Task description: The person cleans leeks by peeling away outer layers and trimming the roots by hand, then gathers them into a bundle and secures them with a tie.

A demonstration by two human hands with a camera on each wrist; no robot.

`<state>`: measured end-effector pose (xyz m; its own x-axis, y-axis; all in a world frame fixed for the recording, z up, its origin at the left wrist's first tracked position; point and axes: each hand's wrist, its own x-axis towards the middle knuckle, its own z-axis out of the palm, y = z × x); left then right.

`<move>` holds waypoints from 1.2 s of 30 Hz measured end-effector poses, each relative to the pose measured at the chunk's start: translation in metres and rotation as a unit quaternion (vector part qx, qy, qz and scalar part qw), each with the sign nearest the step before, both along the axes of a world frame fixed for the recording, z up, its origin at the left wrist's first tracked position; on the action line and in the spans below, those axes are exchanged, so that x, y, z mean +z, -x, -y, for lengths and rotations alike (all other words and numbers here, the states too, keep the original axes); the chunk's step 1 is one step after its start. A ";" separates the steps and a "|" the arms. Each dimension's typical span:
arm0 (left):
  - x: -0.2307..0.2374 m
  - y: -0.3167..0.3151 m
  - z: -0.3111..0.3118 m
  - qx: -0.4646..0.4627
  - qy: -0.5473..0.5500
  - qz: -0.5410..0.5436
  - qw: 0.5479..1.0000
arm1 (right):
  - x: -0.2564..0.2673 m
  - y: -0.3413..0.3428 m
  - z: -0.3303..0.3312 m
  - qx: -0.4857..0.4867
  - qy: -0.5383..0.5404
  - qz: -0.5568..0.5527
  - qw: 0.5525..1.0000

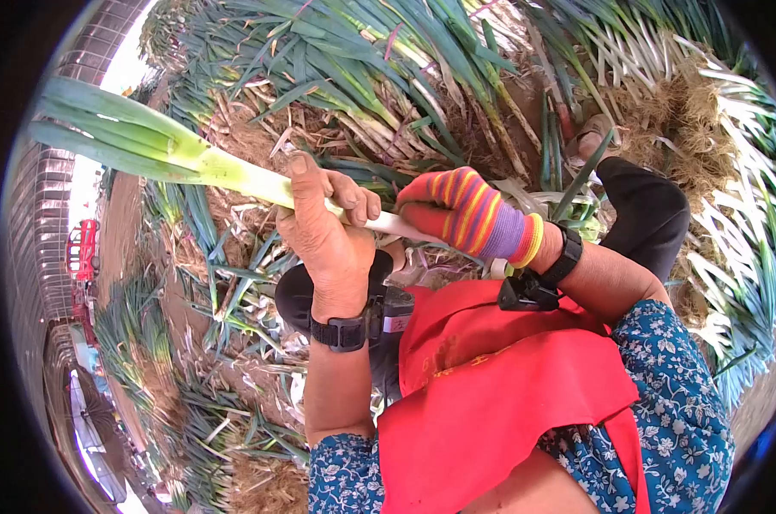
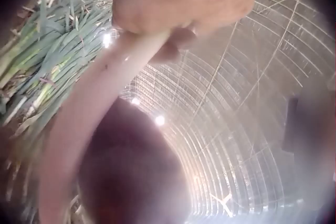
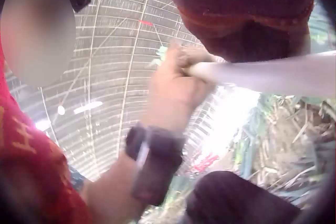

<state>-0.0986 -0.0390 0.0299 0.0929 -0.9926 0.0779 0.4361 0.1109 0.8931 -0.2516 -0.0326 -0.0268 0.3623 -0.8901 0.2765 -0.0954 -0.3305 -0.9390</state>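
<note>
A long green onion [image 1: 208, 163] lies slantwise across the head view, its green leaves at the upper left and its white stem running toward the right. My bare left hand [image 1: 329, 227] grips the stem near the middle, thumb along it. Farther down the stem, my right hand [image 1: 469, 214], in a striped knit glove, has its fingers curled around the white end. In the left wrist view the pale stem [image 2: 84, 103] curves down from the bare fist. The right wrist view has the glove [image 3: 247, 19] dark and close above the stem [image 3: 273, 74], whose lower tip is out of sight.
Heaps of green onions [image 1: 345, 68] lie beyond the hands. More onions [image 1: 739, 223] with white stems and tangled roots [image 1: 683, 120] are at the right. Loose leaves and peelings litter the soil [image 1: 251, 343]. A red apron [image 1: 508, 368] covers the lap.
</note>
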 end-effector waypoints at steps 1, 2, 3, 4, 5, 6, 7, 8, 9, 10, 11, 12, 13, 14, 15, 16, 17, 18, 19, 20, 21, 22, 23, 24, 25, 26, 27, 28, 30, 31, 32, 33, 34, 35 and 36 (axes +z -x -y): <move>-0.001 0.000 -0.001 0.006 -0.003 0.009 1.000 | -0.001 0.002 0.001 -0.023 -0.034 -0.046 0.998; -0.002 -0.002 -0.003 -0.018 0.012 0.006 1.000 | -0.011 0.005 0.005 -0.027 0.004 -0.091 0.995; -0.001 -0.002 -0.005 -0.021 0.010 0.006 1.000 | -0.022 0.008 0.008 -0.030 0.002 -0.091 0.995; 0.003 -0.002 -0.006 -0.030 0.020 0.006 0.999 | -0.031 0.011 0.009 -0.065 0.016 -0.183 0.981; 0.005 -0.003 -0.007 -0.038 0.030 0.007 0.999 | -0.036 0.016 0.008 -0.099 0.032 -0.274 0.956; 0.007 -0.006 -0.005 -0.036 0.035 -0.022 0.998 | -0.038 0.025 0.007 -0.075 -0.019 -0.269 0.960; 0.007 -0.008 -0.004 -0.035 0.036 -0.022 0.998 | -0.041 0.032 0.007 -0.073 -0.017 -0.269 0.960; 0.007 -0.010 -0.003 -0.028 0.036 -0.018 0.999 | -0.045 0.036 0.005 -0.035 0.106 -0.205 0.972; 0.007 -0.012 -0.001 -0.023 0.035 -0.013 0.999 | -0.047 0.038 0.005 0.003 0.226 -0.136 0.965; 0.005 -0.011 -0.001 -0.023 0.035 -0.013 0.999 | -0.033 0.030 -0.004 0.009 0.037 -0.043 0.998; 0.001 -0.008 -0.001 -0.014 0.026 -0.022 0.999 | -0.022 0.023 -0.008 0.008 0.037 -0.043 0.998; -0.001 -0.004 -0.001 -0.006 0.017 -0.031 0.999 | -0.011 0.017 -0.010 0.001 0.089 -0.043 0.995; -0.001 -0.001 -0.001 -0.007 0.019 -0.033 0.999 | -0.004 0.011 -0.010 -0.007 0.141 -0.043 0.989; -0.002 0.001 -0.002 -0.006 0.020 -0.032 0.999 | -0.006 0.006 -0.007 0.013 0.113 0.005 0.993; -0.002 0.002 -0.003 -0.002 0.021 -0.030 0.999 | -0.004 0.005 -0.007 0.015 0.114 0.004 0.993; -0.003 0.002 -0.003 0.001 0.022 -0.036 0.999 | -0.002 0.004 -0.008 0.009 0.091 0.002 0.996; -0.003 0.001 -0.005 0.005 0.021 -0.036 0.999 | 0.000 0.002 -0.009 0.003 0.067 0.000 0.998; -0.002 0.001 -0.007 0.005 0.016 -0.033 0.999 | 0.002 0.001 -0.009 0.006 0.066 0.001 0.998; -0.001 0.001 -0.008 0.004 0.010 -0.029 1.000 | 0.003 0.000 -0.010 -0.008 0.023 -0.056 0.998; -0.001 0.000 -0.009 -0.009 0.023 -0.023 0.999 | 0.004 0.001 -0.010 -0.023 -0.019 -0.115 0.993; -0.002 -0.001 -0.009 -0.011 0.023 -0.023 0.999 | 0.003 0.002 -0.010 -0.024 -0.020 -0.115 0.993; -0.004 -0.002 -0.009 -0.011 0.023 -0.025 0.999 | 0.003 0.004 -0.009 -0.037 -0.022 -0.149 0.988; -0.005 -0.003 -0.008 -0.010 0.024 -0.025 0.999 | 0.001 0.006 -0.006 -0.050 -0.024 -0.182 0.982; -0.004 -0.003 -0.007 -0.010 0.024 -0.025 0.999 | -0.009 0.007 -0.004 -0.055 0.058 -0.110 0.991; -0.003 -0.004 -0.007 -0.007 0.028 -0.024 0.999 | -0.015 0.012 -0.004 -0.055 0.058 -0.110 0.991; -0.002 -0.005 -0.008 -0.004 0.031 -0.023 0.999 | -0.020 0.016 -0.004 -0.057 0.047 -0.088 0.993; -0.003 -0.006 -0.008 -0.004 0.031 -0.024 0.999 | -0.019 0.019 -0.004 -0.061 0.035 -0.067 0.995; -0.004 -0.008 -0.008 -0.002 0.026 -0.024 0.999 | -0.014 0.024 -0.004 -0.035 0.062 -0.120 0.990; -0.004 -0.008 -0.007 0.000 0.023 -0.023 0.999 | -0.012 0.020 -0.007 -0.013 0.054 -0.045 0.997; -0.005 -0.007 -0.007 -0.001 0.022 -0.029 0.999 | -0.009 0.016 -0.009 0.011 0.046 0.030 0.998; -0.005 -0.006 -0.008 -0.001 0.022 -0.034 0.999 | -0.004 0.013 -0.012 0.011 0.097 0.011 0.995; -0.004 -0.005 -0.008 -0.001 0.022 -0.034 0.999 | 0.000 0.009 -0.014 0.011 0.098 0.011 0.995; -0.003 -0.003 -0.008 -0.002 0.021 -0.035 0.999 | 0.002 0.005 -0.016 0.017 0.084 0.015 0.996; -0.002 -0.002 -0.009 -0.002 0.020 -0.037 0.999 | 0.003 0.003 -0.016 0.023 0.071 0.019 0.997; -0.002 -0.002 -0.009 -0.001 0.020 -0.037 0.999 | 0.002 0.000 -0.016 0.005 0.078 0.057 0.995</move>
